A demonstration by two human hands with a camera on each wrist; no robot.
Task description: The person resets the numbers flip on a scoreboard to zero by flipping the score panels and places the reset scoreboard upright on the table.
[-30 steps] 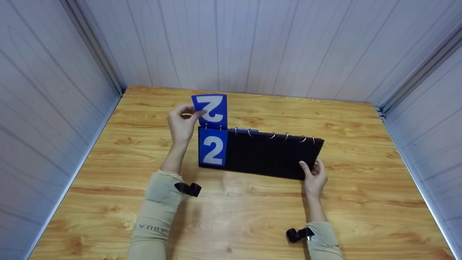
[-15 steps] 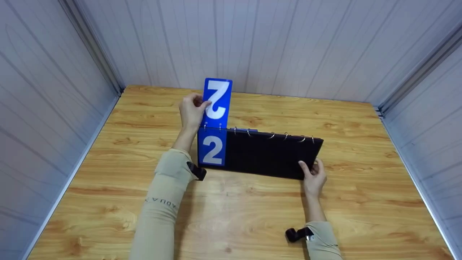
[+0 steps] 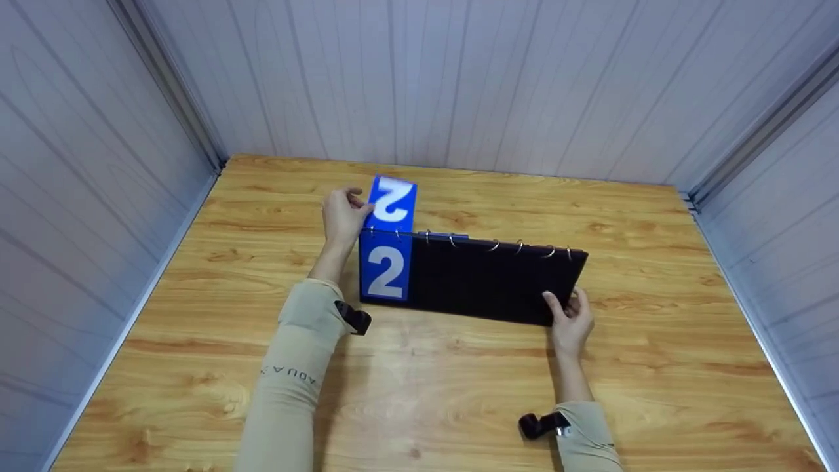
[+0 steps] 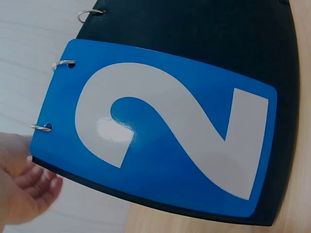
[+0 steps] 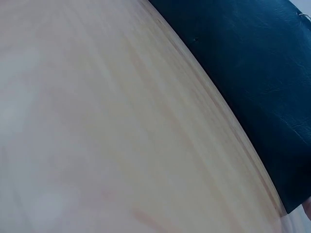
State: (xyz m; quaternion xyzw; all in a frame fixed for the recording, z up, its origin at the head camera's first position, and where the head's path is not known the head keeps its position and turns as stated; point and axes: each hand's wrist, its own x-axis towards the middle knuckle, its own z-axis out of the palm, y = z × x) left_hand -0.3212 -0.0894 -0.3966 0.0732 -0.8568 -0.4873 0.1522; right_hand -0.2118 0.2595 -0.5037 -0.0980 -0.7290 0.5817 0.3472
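Note:
A black flip scoreboard (image 3: pixel 482 282) stands on the table, leaning back. A blue card (image 3: pixel 373 272) with a white 2 hangs on its left front, and it fills much of the left wrist view. Above the top edge, another blue card (image 3: pixel 373 221) with an upside-down 2 tilts backward on the rings, slightly blurred. My left hand (image 3: pixel 342 215) is at that tilted card's left edge, thumb close to or touching it; its loosely bent fingers (image 4: pixel 41 187) show behind the board's corner. My right hand (image 3: pixel 571 324) grips the board's lower right corner, thumb in front.
Metal rings (image 3: pixel 495 245) run along the board's top edge, and a strip of blue (image 3: pixel 452 235) shows behind it. Pale panel walls (image 3: pixel 419 85) enclose the wooden table (image 3: pixel 452 393) at the back and sides.
The upper card swung up to nearly upright, then tipped backward away from me. My left hand followed it up and right, then dropped back slightly. The right hand and board stayed put.

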